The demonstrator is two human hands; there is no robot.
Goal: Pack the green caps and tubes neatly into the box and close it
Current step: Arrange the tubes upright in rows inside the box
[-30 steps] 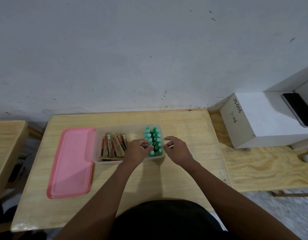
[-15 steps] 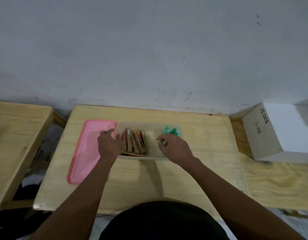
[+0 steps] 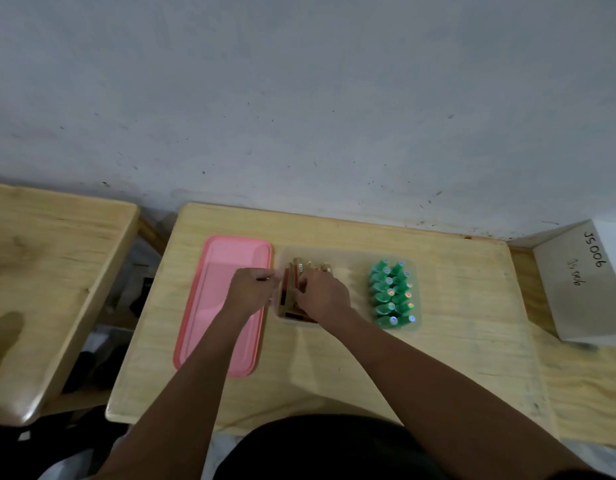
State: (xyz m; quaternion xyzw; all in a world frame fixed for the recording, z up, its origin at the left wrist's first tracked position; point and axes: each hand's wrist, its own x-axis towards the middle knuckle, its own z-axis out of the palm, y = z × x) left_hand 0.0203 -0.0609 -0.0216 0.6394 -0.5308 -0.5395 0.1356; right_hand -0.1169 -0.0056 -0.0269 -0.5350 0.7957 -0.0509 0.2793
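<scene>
Your right hand (image 3: 322, 296) curls its fingers on the tubes (image 3: 296, 271), green caps (image 3: 391, 292) at 3 o'clock; left hand (image 3: 251, 292) fingers unclear.

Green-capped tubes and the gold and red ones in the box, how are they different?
The green-capped tubes are lined up in two tidy rows at the right end of the box; the gold and red tubes are bunched at its left end. The right hand is on the gold and red tubes; no hand touches the green-capped tubes. Both sorts sit in the same clear box, with no lid on it.
</scene>
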